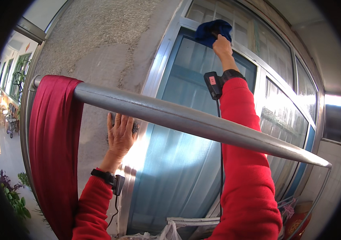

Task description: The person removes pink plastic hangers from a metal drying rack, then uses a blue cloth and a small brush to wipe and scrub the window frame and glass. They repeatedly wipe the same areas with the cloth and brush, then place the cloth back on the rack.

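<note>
High up, my right hand (222,46) is closed on a dark blue cloth (208,33), which is bunched against the upper frame of a window (194,64). A dark part shows by the fingers, and I cannot make out whether it is a handle or a fold. My left hand (121,134) lies with its fingers stretched out on the grey rough wall (98,60) beside the window's metal frame. Behind that hand a dark patch shows, too hidden to name. Both arms wear red sleeves and black wrist straps with small corded devices.
A thick grey metal pipe (170,112) crosses in front of both arms. Over its left end hangs a dark red cloth (54,152). White rails (194,221) and a plastic bag (170,231) are low down. Potted plants (16,196) stand at the far left.
</note>
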Demonstrator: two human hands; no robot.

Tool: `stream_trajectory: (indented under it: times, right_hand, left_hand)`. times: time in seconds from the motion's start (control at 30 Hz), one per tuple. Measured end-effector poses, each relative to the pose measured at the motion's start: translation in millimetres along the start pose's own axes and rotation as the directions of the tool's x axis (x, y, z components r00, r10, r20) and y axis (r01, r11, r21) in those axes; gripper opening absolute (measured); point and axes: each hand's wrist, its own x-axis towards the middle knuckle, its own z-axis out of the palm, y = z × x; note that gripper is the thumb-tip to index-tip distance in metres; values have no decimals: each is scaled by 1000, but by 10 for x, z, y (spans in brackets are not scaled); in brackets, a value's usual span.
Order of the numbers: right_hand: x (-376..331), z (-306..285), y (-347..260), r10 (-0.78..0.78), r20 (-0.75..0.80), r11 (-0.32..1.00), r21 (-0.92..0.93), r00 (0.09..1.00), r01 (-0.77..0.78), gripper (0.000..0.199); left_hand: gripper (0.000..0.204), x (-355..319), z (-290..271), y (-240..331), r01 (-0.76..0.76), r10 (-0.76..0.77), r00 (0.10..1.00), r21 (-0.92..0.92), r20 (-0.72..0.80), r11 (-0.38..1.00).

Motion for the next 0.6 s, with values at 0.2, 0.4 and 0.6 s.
stream_trajectory:
  times: [0.2, 0.4, 0.6]
  right_hand:
    - [14, -304, 1268, 167, -112, 982, -64, 980, -175, 31]
    - [-183, -259, 1532, 257, -135, 964, -27, 957, -263, 30]
    - [-516, 115, 389, 241, -163, 943, 274, 957, -190, 16]
  left_hand:
    - [56, 35, -19, 6, -55, 53, 994, -19, -94, 998]
    - [73, -1, 38, -40, -50, 49, 997, -22, -53, 999]
    - [76, -16, 19, -38, -59, 62, 996, 52, -56, 997]
